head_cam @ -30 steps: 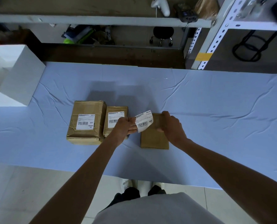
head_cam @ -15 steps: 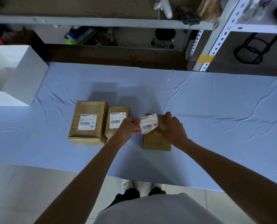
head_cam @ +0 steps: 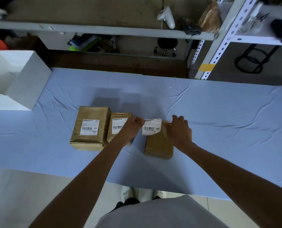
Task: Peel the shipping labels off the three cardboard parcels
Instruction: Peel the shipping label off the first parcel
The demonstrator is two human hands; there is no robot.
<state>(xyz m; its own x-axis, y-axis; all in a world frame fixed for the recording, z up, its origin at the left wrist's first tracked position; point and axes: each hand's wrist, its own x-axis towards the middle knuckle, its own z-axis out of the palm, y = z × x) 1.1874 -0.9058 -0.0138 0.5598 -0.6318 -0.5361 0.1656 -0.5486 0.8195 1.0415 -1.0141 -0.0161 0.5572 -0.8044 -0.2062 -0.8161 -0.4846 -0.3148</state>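
On the blue-covered surface [head_cam: 219,122] in the head view, your hands are apart and both busy at the right-hand parcel [head_cam: 159,145]. Your left hand [head_cam: 133,127] pinches the left edge of the peeling label [head_cam: 151,127], which stands lifted off the cardboard and seems to cling only along its right side, though the last strip of contact is hard to make out. Your right hand [head_cam: 179,130] holds that parcel down, fingers curled at its far right corner.

The main risk is a tear: pull sharply or too steeply and the thin paper can rip at the glued strip, leaving a scrap behind, or lift a skin of cardboard with it. If your right hand eases off, the light parcel can rise or slide toward the pull instead of letting go of the label. The loose lower corner is curling, so the sticky side may fold onto itself or onto your fingers.

Mind your left forearm too: it lies over the middle parcel [head_cam: 120,116], hiding part of the middle label [head_cam: 117,126], and a wide pull leftward could shove that parcel against the left parcel [head_cam: 87,142], whose own left label [head_cam: 89,127] is fully stuck down. Two labels remain after this one
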